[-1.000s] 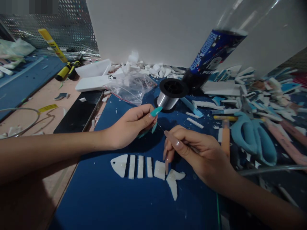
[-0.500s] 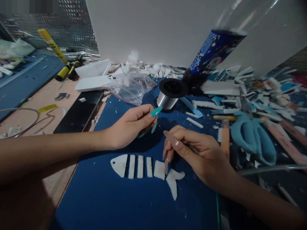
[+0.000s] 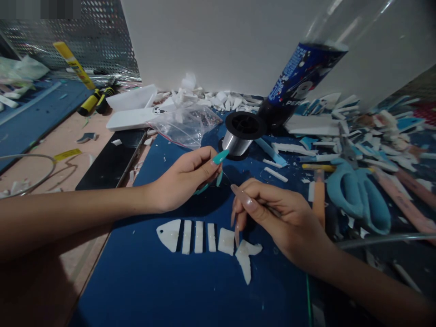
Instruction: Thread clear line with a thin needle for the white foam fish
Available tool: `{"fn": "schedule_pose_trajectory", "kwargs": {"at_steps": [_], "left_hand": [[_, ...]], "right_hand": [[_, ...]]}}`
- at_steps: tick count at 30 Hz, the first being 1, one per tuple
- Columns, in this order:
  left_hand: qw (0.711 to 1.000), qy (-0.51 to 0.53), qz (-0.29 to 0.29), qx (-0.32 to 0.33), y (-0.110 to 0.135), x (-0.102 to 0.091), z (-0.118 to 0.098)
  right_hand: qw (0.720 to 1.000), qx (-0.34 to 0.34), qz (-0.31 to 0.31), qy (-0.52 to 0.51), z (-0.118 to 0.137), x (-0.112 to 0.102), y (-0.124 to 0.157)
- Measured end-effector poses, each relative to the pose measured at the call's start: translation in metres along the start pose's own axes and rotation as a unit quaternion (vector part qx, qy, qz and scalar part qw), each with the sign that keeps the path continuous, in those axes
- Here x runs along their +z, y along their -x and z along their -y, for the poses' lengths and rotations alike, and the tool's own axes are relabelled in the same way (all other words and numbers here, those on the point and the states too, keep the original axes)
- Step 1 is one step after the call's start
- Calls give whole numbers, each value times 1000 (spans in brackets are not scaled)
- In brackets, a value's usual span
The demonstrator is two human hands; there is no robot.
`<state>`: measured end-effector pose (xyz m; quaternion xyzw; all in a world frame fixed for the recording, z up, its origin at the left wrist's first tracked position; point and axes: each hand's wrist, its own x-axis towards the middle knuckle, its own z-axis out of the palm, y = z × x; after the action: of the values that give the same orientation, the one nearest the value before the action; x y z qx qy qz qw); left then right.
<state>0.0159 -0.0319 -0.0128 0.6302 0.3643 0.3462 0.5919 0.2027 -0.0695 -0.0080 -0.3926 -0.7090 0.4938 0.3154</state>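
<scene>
Over the blue desk (image 3: 177,295), left hand (image 3: 189,175) and right hand (image 3: 282,213) pinch a faint thread (image 3: 227,178) in narrowed fingers (image 3: 244,200), white fish pieces (image 3: 199,237) rowed left-to-right on the person's side, tail (image 3: 244,261) nearest the right.

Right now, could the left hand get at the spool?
Likely yes: the left hand looks pinched shut and would need to open, but the spool stands just beyond it, nothing visibly between.

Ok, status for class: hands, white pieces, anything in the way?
Left hand and right hand pinching fine strand. Six white pieces in fish-shaped row on blue mat. Possible obstruction: spool just beyond left hand.
</scene>
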Motion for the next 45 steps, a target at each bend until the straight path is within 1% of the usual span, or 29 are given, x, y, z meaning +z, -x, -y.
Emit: {"fn": "schedule_pose_trajectory", "kwargs": {"at_steps": [7, 14, 24, 29, 31, 33, 36, 40, 42, 45], "left_hand": [[999, -45, -9, 11, 0, -1, 0], [998, -51, -14, 17, 0, -1, 1], [997, -73, -1, 30, 1, 0, 1], [998, -53, 22, 22, 2, -1, 0], [997, -65, 24, 31, 3, -1, 0], [993, -103, 5, 60, 4, -2, 0], [972, -194, -51, 119, 6, -2, 0], [917, -324, -112, 205, 9, -3, 2], [892, -359, -130, 242, 10, -3, 2], [873, -374, -150, 275, 12, -2, 1]], "right_hand": [[1000, 0, 0, 17, 0, 0, 1], [999, -11, 2, 37, 1, 1, 0], [1000, 14, -15, 24, -1, 1, -1], [999, 24, -19, 21, 0, 1, -1], [999, 20, -23, 24, 0, 1, -1], [999, 17, -25, 21, -1, 1, -1], [1000, 25, -17, 2, -3, 2, -1], [999, 45, -11, -11, -5, 2, -2], [999, 53, -9, -4, -5, 2, -1], [998, 60, -18, 1, -5, 2, -1]]}}
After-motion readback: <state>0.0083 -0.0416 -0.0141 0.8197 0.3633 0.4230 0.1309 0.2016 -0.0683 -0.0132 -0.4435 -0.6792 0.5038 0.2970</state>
